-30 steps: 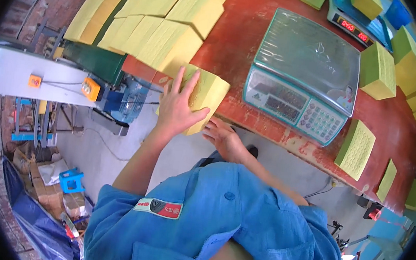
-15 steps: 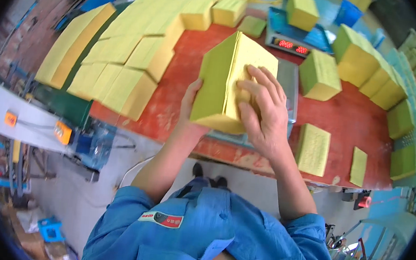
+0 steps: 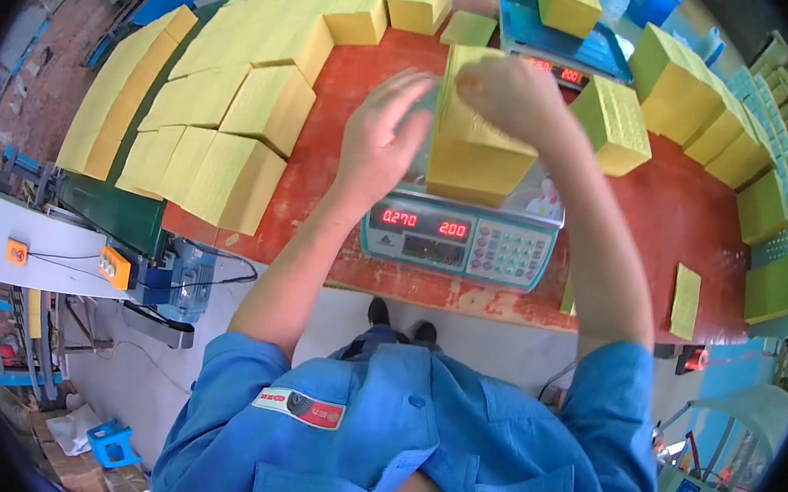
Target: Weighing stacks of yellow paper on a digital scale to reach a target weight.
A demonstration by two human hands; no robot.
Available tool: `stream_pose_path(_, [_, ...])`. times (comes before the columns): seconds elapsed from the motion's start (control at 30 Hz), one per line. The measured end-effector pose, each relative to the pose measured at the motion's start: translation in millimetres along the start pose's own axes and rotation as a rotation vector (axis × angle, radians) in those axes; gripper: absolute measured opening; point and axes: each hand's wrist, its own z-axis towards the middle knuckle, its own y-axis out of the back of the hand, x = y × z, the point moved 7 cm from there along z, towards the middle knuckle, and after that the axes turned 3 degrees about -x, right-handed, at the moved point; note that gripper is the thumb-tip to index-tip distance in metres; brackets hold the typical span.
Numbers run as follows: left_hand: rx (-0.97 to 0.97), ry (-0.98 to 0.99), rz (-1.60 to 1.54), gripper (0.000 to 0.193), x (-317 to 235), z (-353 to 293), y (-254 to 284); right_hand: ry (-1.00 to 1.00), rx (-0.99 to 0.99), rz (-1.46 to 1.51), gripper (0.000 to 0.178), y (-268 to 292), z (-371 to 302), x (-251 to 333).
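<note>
A thick stack of yellow paper point(image 3: 479, 155) rests on the platform of a digital scale point(image 3: 460, 242), which has a lit red display and a keypad at its front. Left of the stack, my left hand point(image 3: 384, 128) is raised with thumb and fingers apart, holding nothing. My right hand point(image 3: 517, 97) reaches over the stack's far right top. Its fingers are bent and smeared by motion, so I cannot see whether they touch the paper.
Rows of yellow paper stacks point(image 3: 267, 94) cover the red table's point(image 3: 324, 184) left side. Behind the scale, a second scale with a blue tray point(image 3: 516, 27) bears another stack. More stacks point(image 3: 688, 94) line the right edge, and a thin yellow pad point(image 3: 685, 301) lies at front right.
The paper stack, held up between both hands before, now sits on the scale. My left hand has come away from it, and my right hand has moved toward its far top.
</note>
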Motion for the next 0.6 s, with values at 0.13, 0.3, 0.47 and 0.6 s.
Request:
stream_pose_path(0.13, [0.304, -0.290, 0.251, 0.038, -24.1, -17.9, -19.8, 0.109, 0.007, 0.046, 0.030, -19.9, 39.6, -3.0])
stream_pose_path(0.3, [0.280, -0.339, 0.304, 0.040, -15.9, -27.3, -24.2, 0.044, 0.019, 0.161, 0.045, -55.4, 38.0, -20.1])
stream_pose_path(0.47, [0.309, -0.348, 0.216, 0.035, -23.5, -16.3, 1.6, 0.143, -0.481, 0.089, 0.042, 15.7, 17.5, 36.8])
stream_pose_path(0.6, [0.238, -0.246, 0.396, 0.028, 52.4, 23.8, 62.6, 0.314, -0.610, 0.407, 0.036, 35.5, -45.6, 133.3])
